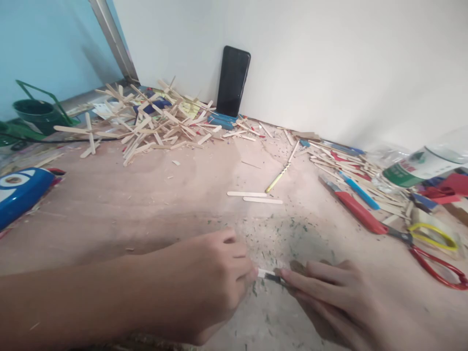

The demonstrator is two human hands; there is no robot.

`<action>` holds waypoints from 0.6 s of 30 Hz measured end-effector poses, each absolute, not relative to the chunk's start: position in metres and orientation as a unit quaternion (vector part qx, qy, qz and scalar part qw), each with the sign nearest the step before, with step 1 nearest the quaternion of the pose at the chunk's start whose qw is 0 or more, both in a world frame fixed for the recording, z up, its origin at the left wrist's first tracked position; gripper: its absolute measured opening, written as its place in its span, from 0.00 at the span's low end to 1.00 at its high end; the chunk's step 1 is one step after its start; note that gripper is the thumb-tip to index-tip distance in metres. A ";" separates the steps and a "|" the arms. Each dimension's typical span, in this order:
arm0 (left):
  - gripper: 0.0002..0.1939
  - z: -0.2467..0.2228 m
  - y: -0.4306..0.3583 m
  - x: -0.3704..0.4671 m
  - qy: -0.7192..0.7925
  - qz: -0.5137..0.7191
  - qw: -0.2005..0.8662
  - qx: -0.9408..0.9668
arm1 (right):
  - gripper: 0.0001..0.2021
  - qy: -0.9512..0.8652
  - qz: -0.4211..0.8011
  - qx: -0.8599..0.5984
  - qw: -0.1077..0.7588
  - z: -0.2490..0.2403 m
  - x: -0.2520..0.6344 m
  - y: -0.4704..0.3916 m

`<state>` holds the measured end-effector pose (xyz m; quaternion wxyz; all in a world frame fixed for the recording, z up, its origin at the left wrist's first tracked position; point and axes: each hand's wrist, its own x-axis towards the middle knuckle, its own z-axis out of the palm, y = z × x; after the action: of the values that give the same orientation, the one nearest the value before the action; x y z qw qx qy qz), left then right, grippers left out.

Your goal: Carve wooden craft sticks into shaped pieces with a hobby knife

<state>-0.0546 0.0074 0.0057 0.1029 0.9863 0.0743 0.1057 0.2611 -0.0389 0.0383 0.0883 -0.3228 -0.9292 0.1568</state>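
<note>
My left hand [228,282] is closed at the lower middle, its fingertips gripping one end of a short pale stick [261,273]. A dark, narrow piece [272,277] lies against the stick's right part and runs to the fingertips of my right hand [329,292]. Those fingers are pressed together on it; whether it is a blade or a marking is too blurred to tell. Beyond my hands, two flat wooden sticks [246,194] lie side by side on the table, near a thin yellow pencil-like rod [278,178].
A pile of wooden sticks [157,122] stands at the back left, beside an upright black phone [233,80]. Red-handled scissors [438,265], a red-handled tool [360,212], a blue pen [360,190] and a labelled bottle [417,165] are at right. Green bits dot the table [164,209].
</note>
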 end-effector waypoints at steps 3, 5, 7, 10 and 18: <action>0.06 0.007 0.008 -0.054 0.077 0.104 0.104 0.986 | 0.24 -0.929 0.163 -0.313 0.110 0.031 0.263 -0.041; 0.07 0.008 0.008 -0.054 0.077 0.103 0.104 0.986 | 0.23 -0.930 0.164 -0.310 0.111 0.027 0.265 -0.042; 0.07 0.009 0.008 -0.054 0.076 0.100 0.102 0.987 | 0.23 -0.928 0.159 -0.315 0.121 0.023 0.266 -0.044; 0.06 0.009 0.008 -0.054 0.075 0.097 0.100 0.987 | 0.24 -0.922 0.151 -0.331 0.135 0.016 0.267 -0.048; 0.09 0.010 0.007 -0.054 0.074 0.092 0.098 0.988 | 0.24 -0.936 0.143 -0.309 0.089 0.028 0.265 -0.043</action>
<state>-0.0539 0.0073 0.0098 0.0977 0.9882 0.0739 0.0922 0.2650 -0.0432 0.0280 0.0891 -0.3089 -0.9360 0.1431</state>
